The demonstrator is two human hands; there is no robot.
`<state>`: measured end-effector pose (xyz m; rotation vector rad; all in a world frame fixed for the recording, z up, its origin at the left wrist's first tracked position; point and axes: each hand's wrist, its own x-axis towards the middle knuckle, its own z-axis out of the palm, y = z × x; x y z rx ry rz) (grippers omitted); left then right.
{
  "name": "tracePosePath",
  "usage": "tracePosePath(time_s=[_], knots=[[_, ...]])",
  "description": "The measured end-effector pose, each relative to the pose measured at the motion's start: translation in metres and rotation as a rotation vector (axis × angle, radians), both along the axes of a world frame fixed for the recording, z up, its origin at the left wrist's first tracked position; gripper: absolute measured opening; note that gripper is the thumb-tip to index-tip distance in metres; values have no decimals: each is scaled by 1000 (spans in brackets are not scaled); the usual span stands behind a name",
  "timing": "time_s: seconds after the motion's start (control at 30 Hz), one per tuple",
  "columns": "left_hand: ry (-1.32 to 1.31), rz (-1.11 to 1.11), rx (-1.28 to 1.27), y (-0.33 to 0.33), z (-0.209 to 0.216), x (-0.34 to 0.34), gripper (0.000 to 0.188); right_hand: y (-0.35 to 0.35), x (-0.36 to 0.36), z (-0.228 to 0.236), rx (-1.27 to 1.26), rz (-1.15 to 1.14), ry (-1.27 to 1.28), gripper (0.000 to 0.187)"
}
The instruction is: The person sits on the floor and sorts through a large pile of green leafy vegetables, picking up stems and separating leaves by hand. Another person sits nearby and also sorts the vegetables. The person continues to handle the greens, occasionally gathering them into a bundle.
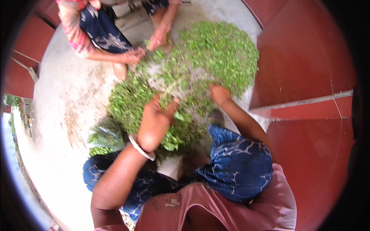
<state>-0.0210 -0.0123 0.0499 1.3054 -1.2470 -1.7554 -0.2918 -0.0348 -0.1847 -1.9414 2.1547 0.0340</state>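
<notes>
My left hand [154, 121], with a white bangle at the wrist, is closed on a small bunch of leafy greens [165, 101] that shows between thumb and fingers. Below it lie broader green leaves [172, 142]. To the right, my right hand [220, 94] reaches down to the edge of a large heap of loose greens [221, 46]. Its fingers are pinched together; what they hold, if anything, is too small to make out. A second heap of stemmy greens [129, 100] spreads on the floor left of my left hand.
Opposite me a person sits low, their two hands [157, 38] together over some greens. A clear plastic bag of greens [106, 134] stands by my left knee. Red door panels [300, 69] border the pale concrete floor [61, 84] on the right. My shoe [216, 116] is beside the heap.
</notes>
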Motion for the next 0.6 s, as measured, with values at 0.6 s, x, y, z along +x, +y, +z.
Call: tracePosePath(time_s=[0.6], knots=[[0,-30,-131,4,-41,19,17,4,-8,21,270,-325,-1201,14]])
